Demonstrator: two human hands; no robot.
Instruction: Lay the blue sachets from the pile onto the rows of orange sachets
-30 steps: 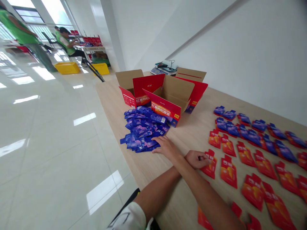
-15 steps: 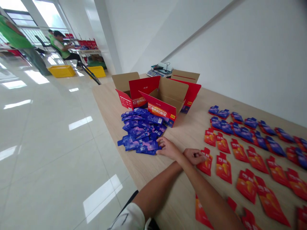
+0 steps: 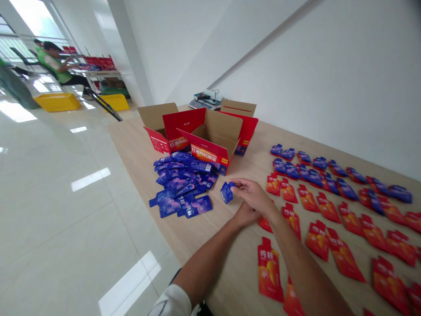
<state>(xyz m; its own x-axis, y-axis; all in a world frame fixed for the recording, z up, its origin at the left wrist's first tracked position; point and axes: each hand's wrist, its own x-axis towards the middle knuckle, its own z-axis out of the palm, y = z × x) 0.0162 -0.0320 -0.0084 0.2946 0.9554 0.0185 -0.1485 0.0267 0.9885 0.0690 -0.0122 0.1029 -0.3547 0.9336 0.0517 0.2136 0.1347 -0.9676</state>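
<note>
My right hand (image 3: 252,194) pinches a small blue pouch (image 3: 226,192) by one end, held just above the table to the right of a heap of blue pouches (image 3: 177,182). Crossing beneath my right wrist, my left hand (image 3: 246,215) rests low with curled fingers at the edge of a red pouch (image 3: 265,224). My right forearm partly hides those fingers. Rows of red pouches (image 3: 308,198) lie face up to the right. Behind them, more blue pouches (image 3: 309,176) lie on top of red ones.
Open red cartons (image 3: 210,149) stand behind the blue heap. A scale (image 3: 205,102) with items on it sits at the table's back edge by the wall. Across the floor are yellow crates (image 3: 58,102) and a seated person in a green vest (image 3: 54,66) at another table.
My right hand has left the heap and moved right, carrying one blue pouch off it. My left hand stays near the same red pouch. The view has turned slightly right.
</note>
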